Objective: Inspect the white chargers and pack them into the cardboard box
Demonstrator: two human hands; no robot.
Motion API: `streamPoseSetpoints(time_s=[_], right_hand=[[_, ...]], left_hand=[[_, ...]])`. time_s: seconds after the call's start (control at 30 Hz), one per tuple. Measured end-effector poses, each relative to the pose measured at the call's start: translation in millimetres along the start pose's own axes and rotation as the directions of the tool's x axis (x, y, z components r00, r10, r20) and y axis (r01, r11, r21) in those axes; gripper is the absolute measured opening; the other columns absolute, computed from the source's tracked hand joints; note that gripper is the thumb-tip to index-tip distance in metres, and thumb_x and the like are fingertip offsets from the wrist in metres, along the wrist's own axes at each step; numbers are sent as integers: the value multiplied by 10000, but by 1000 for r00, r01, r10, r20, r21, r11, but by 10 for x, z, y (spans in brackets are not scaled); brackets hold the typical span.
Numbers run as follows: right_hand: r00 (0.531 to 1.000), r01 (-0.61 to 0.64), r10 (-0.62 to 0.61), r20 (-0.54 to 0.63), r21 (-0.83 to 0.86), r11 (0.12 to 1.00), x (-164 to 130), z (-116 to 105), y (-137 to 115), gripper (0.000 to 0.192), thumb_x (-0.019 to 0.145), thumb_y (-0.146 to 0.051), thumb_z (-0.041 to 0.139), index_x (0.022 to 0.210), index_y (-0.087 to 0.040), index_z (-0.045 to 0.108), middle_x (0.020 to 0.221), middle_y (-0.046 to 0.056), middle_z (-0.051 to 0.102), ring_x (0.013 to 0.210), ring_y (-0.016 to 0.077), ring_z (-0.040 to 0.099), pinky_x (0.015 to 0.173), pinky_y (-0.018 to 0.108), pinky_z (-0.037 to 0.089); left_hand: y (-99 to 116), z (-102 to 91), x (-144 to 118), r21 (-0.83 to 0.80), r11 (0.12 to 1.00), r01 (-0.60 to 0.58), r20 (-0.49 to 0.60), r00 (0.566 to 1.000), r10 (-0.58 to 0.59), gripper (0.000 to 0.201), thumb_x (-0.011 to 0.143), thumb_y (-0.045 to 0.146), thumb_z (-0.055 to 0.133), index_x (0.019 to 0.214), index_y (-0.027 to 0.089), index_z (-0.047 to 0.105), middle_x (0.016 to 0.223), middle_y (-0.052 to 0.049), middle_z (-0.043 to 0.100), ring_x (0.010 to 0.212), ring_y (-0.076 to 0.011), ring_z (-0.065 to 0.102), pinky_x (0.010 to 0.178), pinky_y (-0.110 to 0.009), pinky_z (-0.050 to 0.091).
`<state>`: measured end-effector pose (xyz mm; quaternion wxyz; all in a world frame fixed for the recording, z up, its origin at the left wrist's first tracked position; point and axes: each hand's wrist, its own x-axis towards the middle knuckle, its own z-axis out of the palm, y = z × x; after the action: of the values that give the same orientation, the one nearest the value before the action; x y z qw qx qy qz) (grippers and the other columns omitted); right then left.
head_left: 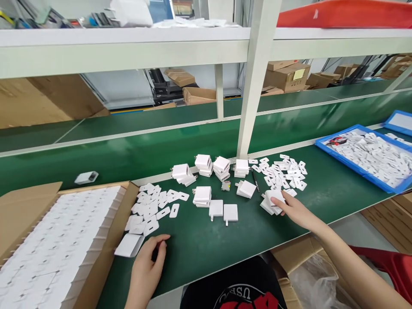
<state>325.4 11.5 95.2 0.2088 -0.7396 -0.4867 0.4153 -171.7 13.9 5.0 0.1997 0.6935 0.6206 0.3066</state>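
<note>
My right hand (296, 211) has its thumb and fingers around a white charger (275, 197) on top of a small pile at the right of the green bench. Near the bench's front edge at the left, my left hand (146, 266) rests half curled, with a gap between thumb and index finger and nothing in it. Beside it lie a folded white card (129, 245) and a heap of flat white slotted plates (151, 206). Several stacks of white chargers (202, 195) stand across the middle, with two single chargers (230, 213) lying flat in front.
An open carton (106, 244) full of white pieces between dividers fills the left. More slotted plates (286, 171) lie at right, near a dark pen (255, 180). A blue-rimmed tray (357, 169) holds plates and red-handled pliers (337, 140). A white post (254, 86) rises behind the stacks.
</note>
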Motion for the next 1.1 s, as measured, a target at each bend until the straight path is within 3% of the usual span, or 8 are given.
streamPoseSetpoints(time_s=[0.17,0.33,0.57,0.63,0.73,0.83,0.93,1.1], right_hand=[[998,68,-66,-17,121,990,0,245,-202,638,881,-779,609,1163,-209,670,1086,110,771,859,291,720,828,424,588],[998,67,-61,-33,231,971,71,543,-377,694,883,-712,668,1337,-200,553,1253,139,725,838,253,723,811,406,599],[973,189,-169,-155,124,974,85,592,-280,650,1006,-746,433,1416,-246,501,1444,140,614,975,245,717,775,373,606],[929,179,-183,-321,-43,983,74,467,-173,579,1044,-686,377,1371,-252,575,1368,126,655,924,250,718,769,390,590],[781,48,-257,-570,-355,934,91,261,95,512,1036,-572,432,1293,-200,672,1294,175,657,956,318,710,774,440,580],[679,-31,-416,-604,-590,807,141,119,445,520,1008,-469,480,1305,-101,696,1280,263,635,1092,418,662,875,536,573],[670,55,-501,-547,-637,769,183,36,732,478,1015,-433,463,1257,-111,721,1233,250,668,1039,394,668,923,558,561],[707,202,-430,-561,-422,884,186,-87,852,487,950,-585,566,1165,-183,739,1041,145,703,759,261,671,686,412,574]], left_hand=[[586,272,157,-5,994,-105,5,994,105,293,1066,383,474,1199,210,669,1064,-84,729,911,-235,731,733,-324,611],[1166,698,249,238,918,-318,81,948,308,364,1070,306,494,1404,207,600,1044,-74,648,844,-236,693,652,-314,566],[1250,995,234,473,799,-371,104,924,367,529,1044,326,593,1546,177,522,1141,-137,604,922,-297,645,697,-371,559],[1196,990,192,441,808,-391,81,914,398,452,1052,329,579,1464,144,572,1212,-176,619,1004,-332,655,759,-415,573],[1120,965,117,379,832,-405,22,903,429,335,1059,381,573,1245,108,629,1210,-214,651,1049,-376,656,807,-478,579],[1064,922,71,255,883,-393,-51,907,419,218,1063,369,569,1103,159,610,1186,-205,687,1018,-369,674,801,-493,587],[1047,840,47,-7,943,-333,-40,942,333,222,1048,281,591,1256,206,582,1269,-160,703,1101,-338,704,884,-495,614],[1118,686,-32,-418,893,-167,-32,985,170,527,992,215,661,1472,281,456,1438,-124,632,1302,-271,684,1080,-467,598]])
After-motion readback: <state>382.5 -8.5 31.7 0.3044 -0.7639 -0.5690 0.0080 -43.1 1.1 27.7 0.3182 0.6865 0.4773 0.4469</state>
